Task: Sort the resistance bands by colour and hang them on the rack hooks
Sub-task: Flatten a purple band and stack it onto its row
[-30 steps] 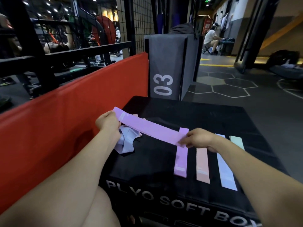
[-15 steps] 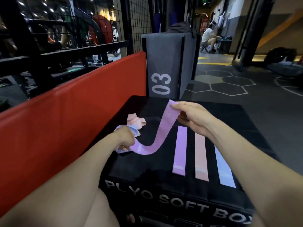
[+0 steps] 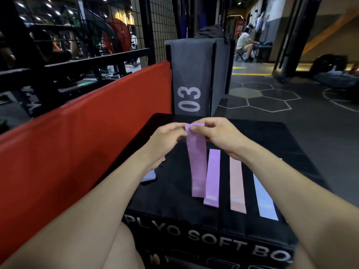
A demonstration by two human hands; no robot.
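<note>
A: Bands on plyo box (image 3: 174,214) near edge: purple (image 3: 212,176), peach (image 3: 237,186), blue (image 3: 265,199), flat, sorted.

B: Grip?

A: Left hand (image 3: 165,141), right hand (image 3: 219,135) both pinch held purple band (image 3: 196,160) top; hangs beside purple one. Sorting step; next lay it w/ purple. No rack hooks seen.

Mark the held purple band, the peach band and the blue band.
held purple band (image 3: 197,162), head view, middle of the hanging strip
peach band (image 3: 237,185), head view, middle of the flat strip
blue band (image 3: 264,200), head view, near half

Dim gym: red pad (image 3: 81,136), grey 03 box (image 3: 196,74), hexagon-marked floor (image 3: 272,100).
</note>
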